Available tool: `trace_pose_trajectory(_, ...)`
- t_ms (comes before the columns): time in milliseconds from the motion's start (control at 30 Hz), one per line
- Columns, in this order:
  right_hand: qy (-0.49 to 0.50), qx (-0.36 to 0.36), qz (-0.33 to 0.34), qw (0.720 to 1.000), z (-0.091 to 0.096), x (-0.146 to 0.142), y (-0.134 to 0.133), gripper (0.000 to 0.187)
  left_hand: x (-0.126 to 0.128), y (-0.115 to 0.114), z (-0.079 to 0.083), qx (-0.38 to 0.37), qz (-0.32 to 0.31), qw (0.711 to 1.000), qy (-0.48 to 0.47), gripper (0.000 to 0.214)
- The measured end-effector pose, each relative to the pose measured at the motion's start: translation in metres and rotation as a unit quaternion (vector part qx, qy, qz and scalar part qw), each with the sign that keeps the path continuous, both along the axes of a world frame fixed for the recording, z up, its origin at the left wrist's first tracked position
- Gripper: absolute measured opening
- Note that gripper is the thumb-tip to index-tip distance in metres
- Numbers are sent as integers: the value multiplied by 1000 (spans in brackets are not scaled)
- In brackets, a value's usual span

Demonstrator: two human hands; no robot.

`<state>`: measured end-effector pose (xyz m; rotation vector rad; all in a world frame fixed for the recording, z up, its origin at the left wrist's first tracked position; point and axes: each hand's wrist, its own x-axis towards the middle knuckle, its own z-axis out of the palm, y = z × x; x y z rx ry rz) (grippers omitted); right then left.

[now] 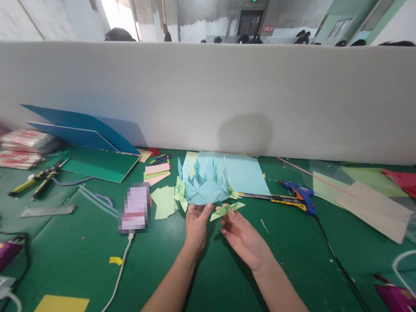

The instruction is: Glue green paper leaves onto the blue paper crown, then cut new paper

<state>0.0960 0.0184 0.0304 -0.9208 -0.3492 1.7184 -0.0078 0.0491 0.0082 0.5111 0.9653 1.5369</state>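
A light blue folded paper lotus (pixel 205 183) with pointed petals stands on the green table (pixel 185 276), with pale green folded leaves at its left base. My left hand (pixel 196 225) is under its front edge, fingertips touching the blue paper and curled round it. My right hand (pixel 244 237) is just right of it and pinches a small pale green folded paper piece (pixel 227 210) between thumb and fingers, close to the lotus's lower right side.
A light blue sheet (pixel 245 172) lies behind the lotus. A blue glue gun (pixel 301 195) and a yellow utility knife (pixel 282 199) lie to the right, coloured papers (pixel 368 204) beyond. A phone (pixel 134 207) on a cable, paper scraps (pixel 163 201), pliers (pixel 40 177) and blue boards (pixel 82 129) lie left. A white partition (pixel 226 95) stands behind.
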Motion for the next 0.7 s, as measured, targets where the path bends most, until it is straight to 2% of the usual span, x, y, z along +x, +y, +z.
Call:
trace_pose_trajectory(167,72,-48,-53,995,0,-11,10,32,0,1,-4,1,-3,1000,-23,38)
trace_pose_trajectory(300,96,-78,-88,988,7,-21,14,24,0,0,2,17,-21,999,-44,36)
trace_pose_trajectory(600,93,-94,-93,987,24,-33,18,17,-5,-6,11,35,-50,994,-95,35)
trace_pose_trajectory(700,102,-112,-88,984,26,-37,17,18,-5,-6,11,3,-45,996,-75,42)
